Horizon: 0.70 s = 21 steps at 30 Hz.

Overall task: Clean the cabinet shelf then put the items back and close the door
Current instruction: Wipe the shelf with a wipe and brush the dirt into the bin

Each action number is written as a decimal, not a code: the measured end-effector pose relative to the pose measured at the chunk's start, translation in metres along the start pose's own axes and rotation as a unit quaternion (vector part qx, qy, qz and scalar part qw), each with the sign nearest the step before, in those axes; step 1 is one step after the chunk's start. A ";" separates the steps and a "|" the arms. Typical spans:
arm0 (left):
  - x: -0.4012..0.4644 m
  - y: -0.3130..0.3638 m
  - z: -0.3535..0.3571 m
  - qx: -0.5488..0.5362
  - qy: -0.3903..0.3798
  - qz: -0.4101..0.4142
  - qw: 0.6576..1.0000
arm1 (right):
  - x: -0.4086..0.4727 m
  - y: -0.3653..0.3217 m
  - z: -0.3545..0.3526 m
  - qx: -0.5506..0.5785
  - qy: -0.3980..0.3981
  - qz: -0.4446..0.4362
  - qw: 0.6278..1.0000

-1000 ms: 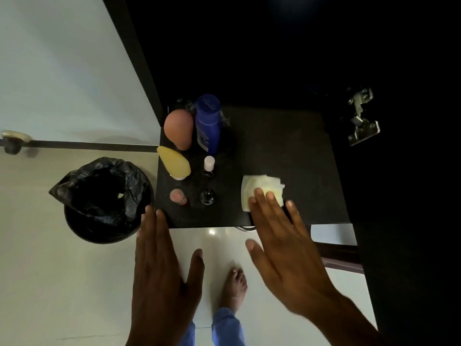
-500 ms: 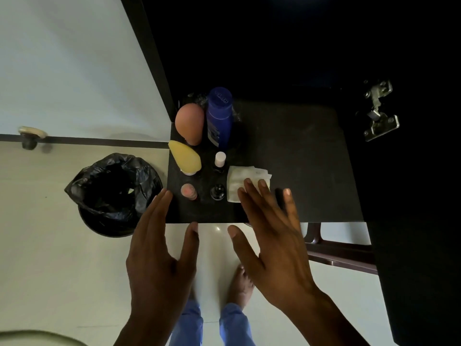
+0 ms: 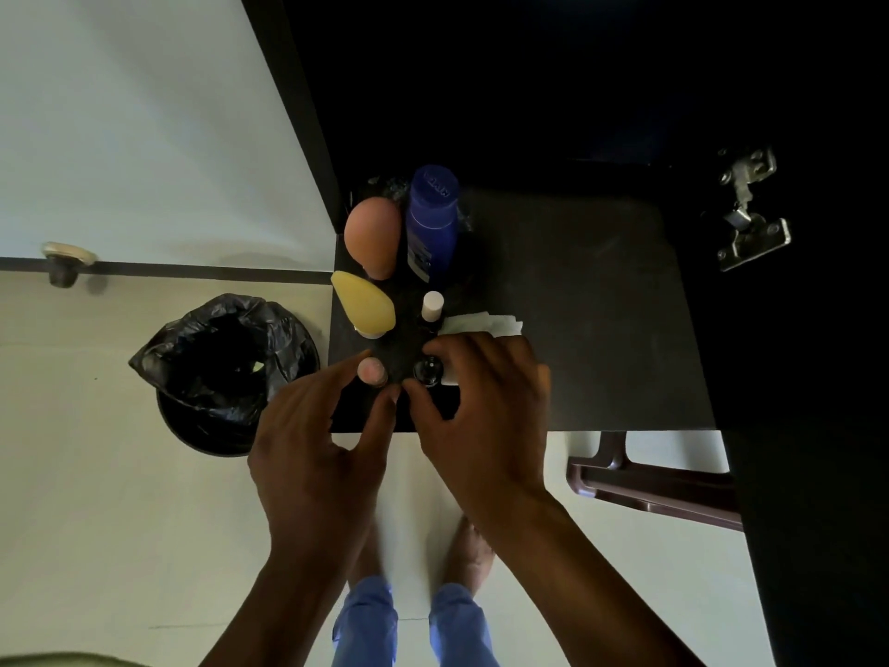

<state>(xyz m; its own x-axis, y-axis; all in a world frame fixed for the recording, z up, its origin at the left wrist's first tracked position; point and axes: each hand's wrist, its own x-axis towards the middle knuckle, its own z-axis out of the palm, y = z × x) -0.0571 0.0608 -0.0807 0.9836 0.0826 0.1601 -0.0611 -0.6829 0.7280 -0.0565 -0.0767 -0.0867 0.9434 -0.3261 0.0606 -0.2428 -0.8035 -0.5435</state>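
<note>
Both hands are now coming in on the small items at the front-left of the shelf (image 3: pixel 601 305); half a sec ago they were flat and hovering over the edge w/ fingers straight. We're closing the left hand (image 3: pixel 317 454) round the small pink-capped bottle (image 3: pixel 371 370), forefinger and thumb curling either side of it. We're curling the right hand (image 3: pixel 486 406) round the small dark bottle (image 3: pixel 427 370), thumb in front, fingers arching over the back; looks like contact, but can't tell if it's a firm grip yet.

The white tissue (image 3: pixel 486 324) is no longer under the right fingertips as before; it's lying on the shelf just behind that hand, partly hidden by it.

Rest of the items aren't being touched: blue lotion bottle (image 3: pixel 432 223), peach sponge (image 3: pixel 374 235), yellow sponge (image 3: pixel 364 305), white-capped bottle (image 3: pixel 432 305), all bunched at the shelf's left side. Black-lined bin (image 3: pixel 226 373) is sitting on the floor left of the shelf. Door hinge (image 3: pixel 750 209) is showing at right, so the door's open.

Our read: we're switching from wiping to moving the bottles, prob clearing the left part for cleaning. Shelf not done, door not closed.
</note>
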 end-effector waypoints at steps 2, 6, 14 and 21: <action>0.001 -0.001 -0.002 0.002 -0.004 0.008 1.000 | -0.002 0.001 0.000 0.013 -0.003 0.000 1.000; 0.001 0.012 -0.012 -0.002 -0.007 0.025 1.000 | -0.007 0.002 -0.021 0.077 0.016 0.005 0.997; 0.001 0.083 0.020 -0.085 -0.042 0.073 0.993 | 0.032 0.043 -0.082 0.137 0.065 0.124 0.981; 0.070 0.137 0.102 -0.119 -0.034 0.087 0.989 | 0.117 0.089 -0.083 0.082 0.146 0.145 0.975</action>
<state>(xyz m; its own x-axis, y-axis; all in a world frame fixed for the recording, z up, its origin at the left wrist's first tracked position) 0.0210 -0.1008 -0.0379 0.9634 -0.0749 0.2574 -0.2602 -0.4926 0.8305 0.0137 -0.2278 -0.0587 0.7303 -0.6745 0.1079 -0.4273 -0.5743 -0.6983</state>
